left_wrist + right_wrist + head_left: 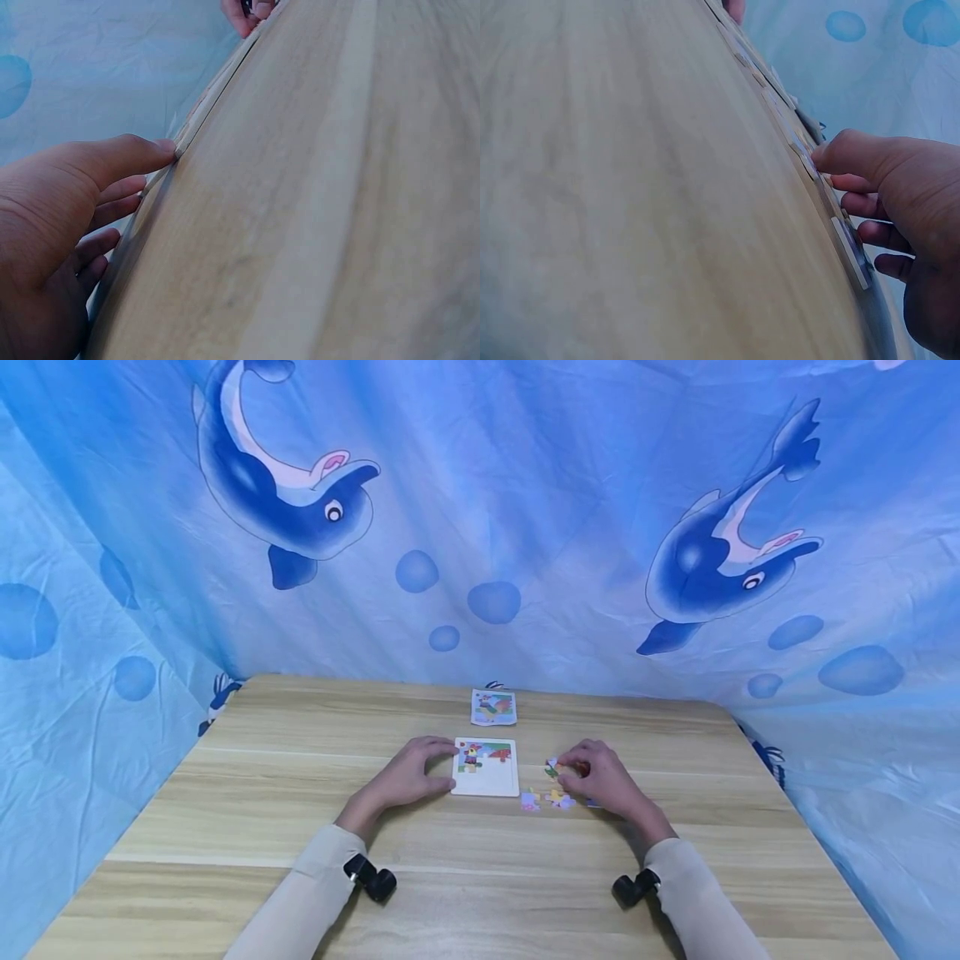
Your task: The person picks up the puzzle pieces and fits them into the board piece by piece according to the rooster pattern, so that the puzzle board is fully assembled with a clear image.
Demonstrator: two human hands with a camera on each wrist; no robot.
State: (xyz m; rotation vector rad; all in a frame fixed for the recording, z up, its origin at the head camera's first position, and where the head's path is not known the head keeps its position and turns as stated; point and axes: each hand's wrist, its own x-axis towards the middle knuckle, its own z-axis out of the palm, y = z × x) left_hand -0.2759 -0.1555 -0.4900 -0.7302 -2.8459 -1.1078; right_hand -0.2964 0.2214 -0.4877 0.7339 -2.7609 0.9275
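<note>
A square white puzzle tray (487, 781) lies on the table, its upper part and left side filled with colourful picture pieces. My left hand (411, 771) holds the tray's left edge, fingers near the upper corner and thumb at the lower one. In the left wrist view, the thumb (142, 156) touches the tray's corner. To the tray's right, my right hand (602, 777) holds a green and multicoloured puzzle piece (552, 768) between thumb and fingers, low at the tabletop. A purple piece (530, 800) and a yellow-purple piece (559, 799) lie just in front.
Behind the tray lies a picture card (493, 707) with a similar colourful scene. A blue piece (593, 803) shows partly under the right hand. The wooden table (480, 877) ends at a blue curtain (510, 510) with printed dolphins.
</note>
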